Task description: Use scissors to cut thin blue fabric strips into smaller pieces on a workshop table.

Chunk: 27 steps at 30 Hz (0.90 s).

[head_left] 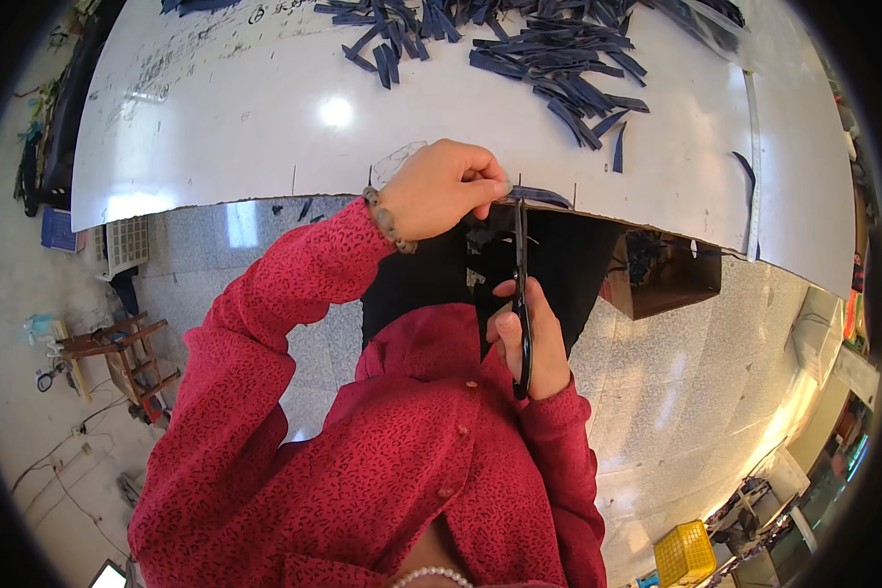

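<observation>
My left hand (443, 188) is at the near edge of the white table, thumb and fingers pinched on the end of a dark blue fabric strip (544, 197). The strip lies along the edge, beside short black marks drawn on the tabletop. My right hand (539, 338) grips a pair of black-handled scissors (521, 284). The blades point away from me, and their tips meet the strip just right of my left fingertips. Whether the blades are parted I cannot make out.
Many cut blue strips (568, 59) lie heaped at the far side of the white table (216, 127). A measuring tape (753, 157) runs down its right part. Below the edge stands an open cardboard box (671, 289). A wooden stool (132, 363) is on the left, a yellow basket (684, 554) at lower right.
</observation>
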Each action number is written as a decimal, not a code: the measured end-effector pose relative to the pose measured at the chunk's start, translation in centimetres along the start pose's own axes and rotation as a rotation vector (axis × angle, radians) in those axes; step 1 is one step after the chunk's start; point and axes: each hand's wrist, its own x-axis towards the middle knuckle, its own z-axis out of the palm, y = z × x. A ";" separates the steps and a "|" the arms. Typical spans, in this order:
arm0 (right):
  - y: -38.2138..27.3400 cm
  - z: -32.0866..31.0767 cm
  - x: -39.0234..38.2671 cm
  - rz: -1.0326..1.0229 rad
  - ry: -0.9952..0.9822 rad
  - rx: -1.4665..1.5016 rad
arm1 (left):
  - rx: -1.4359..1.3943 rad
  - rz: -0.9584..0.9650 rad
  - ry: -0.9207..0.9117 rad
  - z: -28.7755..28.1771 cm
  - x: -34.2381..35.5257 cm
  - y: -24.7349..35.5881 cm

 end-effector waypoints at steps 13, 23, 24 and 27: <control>0.2 0.1 0.6 0.001 -0.008 0.079 | -0.035 0.015 -0.012 0.0 0.1 0.2; 0.1 0.2 0.9 0.043 -0.050 0.115 | 0.031 0.001 0.035 0.3 -0.1 0.5; 0.1 0.2 0.9 0.038 -0.049 0.108 | 0.033 0.000 0.035 0.3 -0.1 0.6; 0.1 0.3 0.9 0.031 -0.048 0.128 | 0.042 -0.003 0.036 0.2 -0.1 0.6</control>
